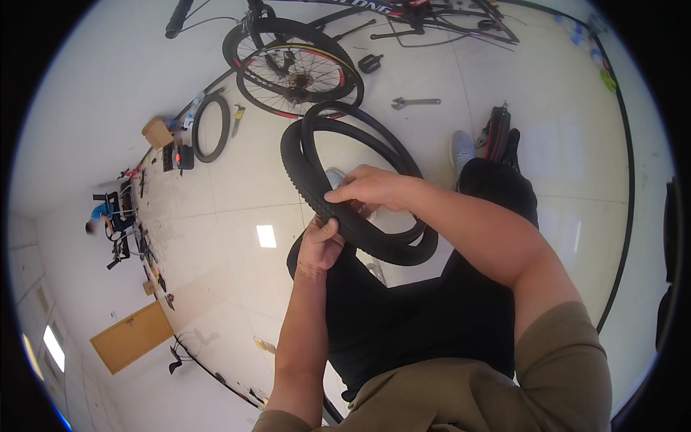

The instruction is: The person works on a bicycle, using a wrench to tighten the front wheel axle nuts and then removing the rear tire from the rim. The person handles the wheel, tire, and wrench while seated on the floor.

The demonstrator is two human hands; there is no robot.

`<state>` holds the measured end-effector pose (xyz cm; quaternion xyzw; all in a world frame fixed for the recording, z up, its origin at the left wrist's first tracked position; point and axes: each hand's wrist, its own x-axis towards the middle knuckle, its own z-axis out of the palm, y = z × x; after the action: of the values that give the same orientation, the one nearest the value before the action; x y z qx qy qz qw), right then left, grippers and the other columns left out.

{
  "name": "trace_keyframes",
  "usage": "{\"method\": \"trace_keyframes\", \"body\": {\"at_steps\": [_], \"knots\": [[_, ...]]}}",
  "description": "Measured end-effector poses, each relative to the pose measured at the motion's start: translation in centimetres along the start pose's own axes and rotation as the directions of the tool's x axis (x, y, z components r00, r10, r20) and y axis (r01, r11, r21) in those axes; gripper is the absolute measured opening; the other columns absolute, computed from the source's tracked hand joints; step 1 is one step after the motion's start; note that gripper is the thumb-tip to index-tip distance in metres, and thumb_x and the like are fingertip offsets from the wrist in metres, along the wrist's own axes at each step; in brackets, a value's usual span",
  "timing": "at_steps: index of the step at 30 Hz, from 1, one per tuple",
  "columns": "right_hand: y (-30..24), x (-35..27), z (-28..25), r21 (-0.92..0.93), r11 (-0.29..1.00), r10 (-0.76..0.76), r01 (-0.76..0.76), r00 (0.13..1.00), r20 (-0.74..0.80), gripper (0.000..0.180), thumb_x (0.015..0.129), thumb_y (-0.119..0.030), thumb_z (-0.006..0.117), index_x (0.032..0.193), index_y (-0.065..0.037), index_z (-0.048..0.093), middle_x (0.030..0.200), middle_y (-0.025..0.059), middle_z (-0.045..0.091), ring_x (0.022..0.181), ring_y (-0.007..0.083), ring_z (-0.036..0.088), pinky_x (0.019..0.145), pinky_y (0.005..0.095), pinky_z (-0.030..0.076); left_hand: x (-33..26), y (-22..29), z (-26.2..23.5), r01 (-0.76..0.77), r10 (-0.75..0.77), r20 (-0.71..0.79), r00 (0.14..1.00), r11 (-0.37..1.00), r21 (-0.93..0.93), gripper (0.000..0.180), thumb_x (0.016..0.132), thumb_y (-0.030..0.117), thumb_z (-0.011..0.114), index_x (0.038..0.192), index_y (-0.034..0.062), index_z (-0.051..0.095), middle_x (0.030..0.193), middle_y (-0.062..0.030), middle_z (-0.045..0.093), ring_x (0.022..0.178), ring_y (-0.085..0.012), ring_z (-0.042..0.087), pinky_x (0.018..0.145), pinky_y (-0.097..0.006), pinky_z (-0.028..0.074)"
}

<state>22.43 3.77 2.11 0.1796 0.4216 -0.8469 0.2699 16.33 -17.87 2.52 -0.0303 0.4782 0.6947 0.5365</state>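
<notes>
Above my knees I hold a black bicycle tyre [294,167] with a knobbly tread. A smoother black loop [381,135], which looks like an inner tube, runs along it and partly inside it. My left hand [321,243] grips the tyre's near left side, thumb on top. My right hand [368,189] is closed on the same stretch just beyond, its thumb pressing on the tyre and its other fingers partly hidden behind it. Just past the tyre, a spoked wheel rim [301,108] with red markings leans against the bicycle's tyred wheel [288,29].
An adjustable wrench [416,102] and a black pedal [370,63] lie on the floor ahead. A red and black pump-like tool [497,133] is by my right foot. Another tyre [211,129], a yellow-handled tool [237,119] and a cardboard box [156,134] lie at left. Farther left is another person [99,216].
</notes>
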Motion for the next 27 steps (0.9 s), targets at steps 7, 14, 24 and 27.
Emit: {"method": "trace_keyframes", "body": {"at_steps": [7, 14, 24, 27], "knots": [[0.7, 0.6, 0.8, -0.061, 0.988, -0.149, 0.141, 0.977, -0.152, 0.044, 0.085, -0.023, 0.077, 0.113, 0.01, 0.066, 0.099, 0.0179, 0.069, 0.086, 0.0255, 0.068, 0.079, 0.037, 0.054, 0.0, -0.3, 0.0, 0.036, -0.035, -0.011, 0.999, 0.998, 0.05, 0.051, 0.085, 0.018, 0.079, 0.129, 0.006, 0.057, 0.127, -0.0056, 0.065, 0.121, -0.0235, 0.058, 0.109, -0.043, 0.041], [1.4, 1.4, 1.4, 0.121, 0.98, -0.136, 0.159, 0.975, -0.177, 0.04, 0.082, -0.015, 0.076, 0.111, 0.011, 0.064, 0.102, 0.0201, 0.067, 0.09, 0.027, 0.067, 0.077, 0.0395, 0.055, 0.3, -0.3, 0.3, 0.032, -0.026, -0.072, 0.997, 0.996, 0.082, 0.047, 0.087, 0.017, 0.078, 0.129, 0.0089, 0.058, 0.124, -0.0035, 0.064, 0.117, -0.0224, 0.059, 0.107, -0.043, 0.041], [1.6, 0.2, 1.8, 0.364, 0.931, 0.003, 0.002, 1.0, -0.013, 0.037, 0.081, -0.009, 0.077, 0.111, 0.009, 0.063, 0.101, 0.0162, 0.067, 0.092, 0.0268, 0.066, 0.082, 0.0397, 0.053, 0.7, 1.6, 0.0, -0.06, 0.05, -0.109, 0.993, 0.994, -0.088, 0.066, 0.099, 0.057, 0.048, 0.141, 0.0063, 0.047, 0.14, -0.0135, 0.054, 0.13, -0.0329, 0.049, 0.111, -0.049, 0.037], [2.5, 0.2, 2.1, 0.252, 0.968, -0.016, 0.006, 0.999, 0.034, 0.037, 0.081, -0.009, 0.078, 0.111, 0.007, 0.064, 0.101, 0.0153, 0.066, 0.093, 0.0266, 0.066, 0.083, 0.0392, 0.053, 1.2, 2.7, 0.3, -0.066, 0.052, -0.256, 0.965, 0.997, -0.046, 0.061, 0.101, 0.053, 0.047, 0.139, 0.0055, 0.05, 0.136, -0.0119, 0.058, 0.126, -0.0306, 0.053, 0.109, -0.047, 0.04]]}}
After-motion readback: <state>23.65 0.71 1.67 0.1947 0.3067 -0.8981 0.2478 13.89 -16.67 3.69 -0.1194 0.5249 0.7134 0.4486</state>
